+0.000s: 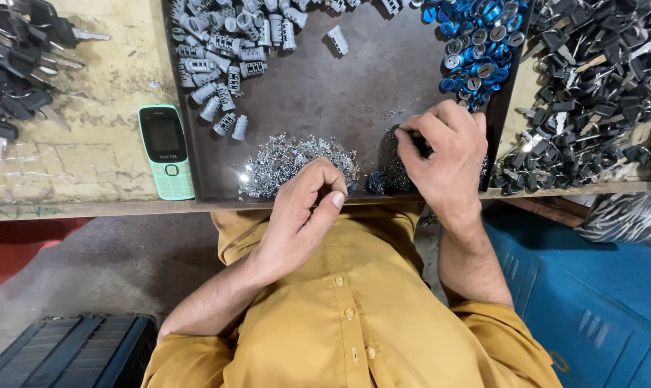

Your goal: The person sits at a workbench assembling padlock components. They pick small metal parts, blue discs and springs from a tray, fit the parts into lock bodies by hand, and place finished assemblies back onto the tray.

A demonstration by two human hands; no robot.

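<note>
My left hand (304, 215) is curled at the near edge of a dark metal tray (361, 86), its fingers closed around something small that I cannot make out. It sits just in front of a pile of tiny shiny metal pieces (289, 159). My right hand (446, 154) rests on the tray's right side, fingertips pinching a small dark part (420, 149) over a heap of small dark springs (391, 174). Grey lock cylinders (225, 50) lie at the tray's far left and blue round caps (476, 39) at its far right.
A mint-green keypad phone (166, 151) lies on the worn bench left of the tray. Black-headed keys (20, 57) are heaped at far left, and a larger heap of keys (591, 86) at right. A black crate (67, 352) and a blue box (598, 302) stand below.
</note>
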